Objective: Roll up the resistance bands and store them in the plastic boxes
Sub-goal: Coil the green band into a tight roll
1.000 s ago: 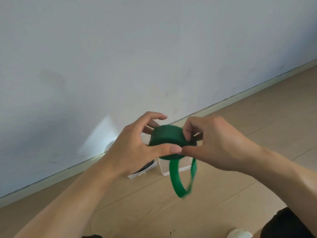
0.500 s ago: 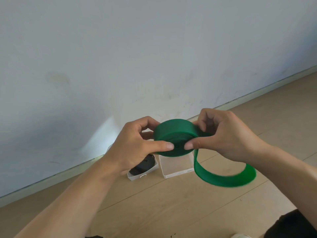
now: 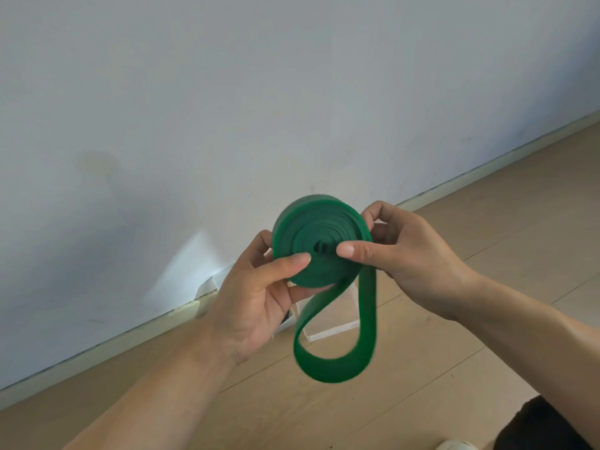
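Note:
A green resistance band (image 3: 319, 237) is wound into a thick coil held up in front of the wall, its flat spiral face turned toward me. A loose loop of the same band hangs below the coil. My left hand (image 3: 250, 297) grips the coil from the left, thumb on the face and fingers behind. My right hand (image 3: 399, 254) grips it from the right, thumb near the centre hole. A clear plastic box (image 3: 328, 329) stands on the floor behind the hanging loop. A second box (image 3: 285, 323) left of it is mostly hidden by my left hand.
The wooden floor (image 3: 454, 319) meets a pale wall along a skirting board (image 3: 113, 345). A dark trouser leg (image 3: 545, 427) and a white object (image 3: 454, 445) sit at the bottom right corner.
The coil has tilted so its spiral face points at me and has risen slightly. The loose loop has swung from the right to hang below the coil.

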A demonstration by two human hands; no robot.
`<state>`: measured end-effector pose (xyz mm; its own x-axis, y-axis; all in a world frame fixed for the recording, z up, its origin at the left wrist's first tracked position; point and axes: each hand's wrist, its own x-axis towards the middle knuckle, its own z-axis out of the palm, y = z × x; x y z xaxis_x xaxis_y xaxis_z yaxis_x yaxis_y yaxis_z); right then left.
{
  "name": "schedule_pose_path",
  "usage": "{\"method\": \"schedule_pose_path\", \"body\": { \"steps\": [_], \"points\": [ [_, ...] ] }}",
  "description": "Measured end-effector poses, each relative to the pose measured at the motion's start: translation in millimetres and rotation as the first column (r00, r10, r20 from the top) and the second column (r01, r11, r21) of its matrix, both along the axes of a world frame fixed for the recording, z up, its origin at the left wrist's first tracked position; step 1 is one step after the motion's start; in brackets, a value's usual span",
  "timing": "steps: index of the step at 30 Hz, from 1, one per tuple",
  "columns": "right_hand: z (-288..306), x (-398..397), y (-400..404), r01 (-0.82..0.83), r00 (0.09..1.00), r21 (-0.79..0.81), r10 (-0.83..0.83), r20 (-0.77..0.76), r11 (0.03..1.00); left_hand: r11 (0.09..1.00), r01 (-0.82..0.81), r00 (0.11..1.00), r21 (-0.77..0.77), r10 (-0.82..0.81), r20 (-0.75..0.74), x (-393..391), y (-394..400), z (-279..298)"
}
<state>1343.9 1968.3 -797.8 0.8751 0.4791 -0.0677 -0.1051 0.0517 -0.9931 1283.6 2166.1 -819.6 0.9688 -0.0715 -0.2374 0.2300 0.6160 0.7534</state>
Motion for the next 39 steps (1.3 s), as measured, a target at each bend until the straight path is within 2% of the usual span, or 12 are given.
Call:
{"method": "schedule_pose_path", "body": {
  "steps": [2, 4, 7, 11, 18, 21, 24, 27, 30, 32, 36, 39],
  "points": [
    [-1, -2, 2, 0.057, 0.998, -0.061, -0.057, 0.012, 0.996, 1.000, 0.018, 0.999, 0.025, -0.017, -0.035, 2, 2, 1],
    [1, -4, 1, 0.120, 0.985, -0.268, -0.081, 0.152, 0.956, 0.961, 0.078, 0.996, 0.265, -0.063, -0.062, 4, 6, 4],
    [7, -8, -1, 0.141, 0.925, -0.618, 0.121, 0.361, 0.773, 0.562, 0.101, 0.987, 0.821, -0.159, -0.012, 4, 9, 6],
    [3, -19, 1, 0.107, 0.851, -0.790, 0.355, 0.387, 0.604, 0.269, -0.039, 0.965, 0.962, -0.239, 0.106, 0, -2, 1],
    [6, -5, -3, 0.115, 0.949, -0.571, 0.081, 0.306, 0.813, 0.565, -0.149, 0.977, 0.811, -0.044, 0.211, 4, 2, 0],
    [4, 3, -8, 0.104, 0.969, -0.491, 0.024, 0.246, 0.865, 0.833, -0.176, 0.981, 0.524, 0.102, 0.167, 9, 9, -2],
    [-2, 3, -4, 0.092, 0.974, -0.395, -0.001, 0.225, 0.914, 0.944, -0.172, 0.983, 0.282, 0.149, 0.103, 8, 7, 0],
    [-2, 1, -2, 0.080, 0.973, -0.411, 0.019, 0.232, 0.908, 0.933, -0.086, 0.995, 0.350, 0.064, 0.073, 5, 10, 0],
    [2, -4, -1, 0.029, 0.955, -0.561, 0.144, 0.261, 0.827, 0.502, 0.053, 0.984, 0.863, -0.172, 0.040, 2, 14, 3],
    [1, -10, 0, -0.017, 0.943, -0.623, 0.220, 0.250, 0.782, 0.314, 0.044, 0.975, 0.948, -0.221, 0.028, 0, 9, 3],
    [-4, -9, -1, -0.007, 0.951, -0.570, 0.181, 0.249, 0.822, 0.383, 0.014, 0.982, 0.924, -0.180, 0.060, 2, 4, -4],
    [-4, -3, -2, 0.035, 0.972, -0.408, 0.064, 0.227, 0.912, 0.590, 0.019, 0.994, 0.807, -0.099, 0.049, 5, 0, -7]
  ]
}}
